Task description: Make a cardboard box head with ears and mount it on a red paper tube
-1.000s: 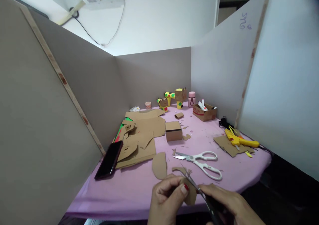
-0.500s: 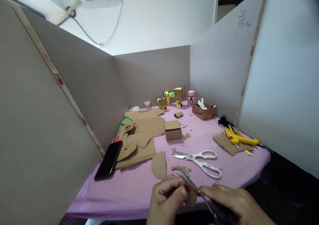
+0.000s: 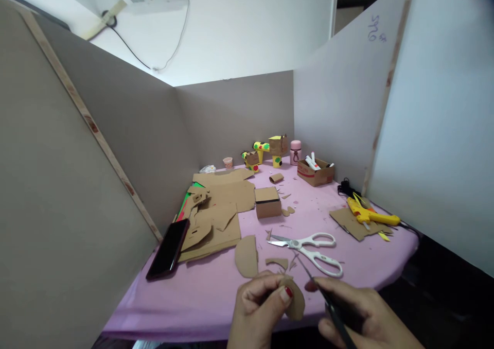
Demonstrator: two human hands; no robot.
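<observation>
1. The left hand (image 3: 257,308) pinches a small rounded piece of cardboard (image 3: 296,301) between thumb and fingers near the front edge of the cloth-covered surface (image 3: 185,308). Gripped at one side, its curved edge sticks out toward the other hand, presumably to leave the rim reachable.

2. The right hand (image 3: 363,308) is curled around the dark-handled scissors (image 3: 326,298), blades pointing away from the person, just beside the piece. That angle would suit following a curve; I can't make out how the fingers sit in the handles.

3. A curved offcut (image 3: 277,262) lies just beyond the left hand, probably where trimmings fall.

4. The white-handled scissors (image 3: 298,244) lie spread open beyond the right hand, within reach, perhaps as a spare.

5. Over to the right, a yellow glue gun (image 3: 372,217) rests on a flat cardboard scrap (image 3: 345,223), likely there to catch drips and shield the cloth.
</observation>
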